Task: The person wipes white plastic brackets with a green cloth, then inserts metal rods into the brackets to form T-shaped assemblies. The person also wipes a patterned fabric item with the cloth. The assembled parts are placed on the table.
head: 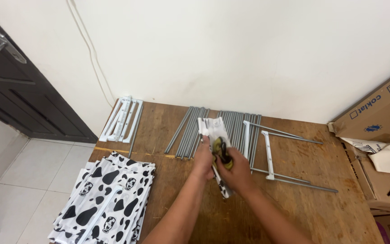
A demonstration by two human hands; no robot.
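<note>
Both hands meeting mid-table: left hand pinching a white cow-print bag, fingers closed on its near edge; right hand wrapped tight around scissors, dark blades with yellow-green handles, pressed against that bag. Bag lying over the near ends of grey rods, its lower tail poking out beneath the right hand. More rods fanned out just behind, running toward the wall. Right of the hands, white bracket joined to rods, forming a partial frame flat on the table. Far left corner, stack of white brackets. Near left, pile of cow-print fabric hanging over the table edge. Right edge, cardboard boxes, one open. Dark door at left, tiled floor below.
</note>
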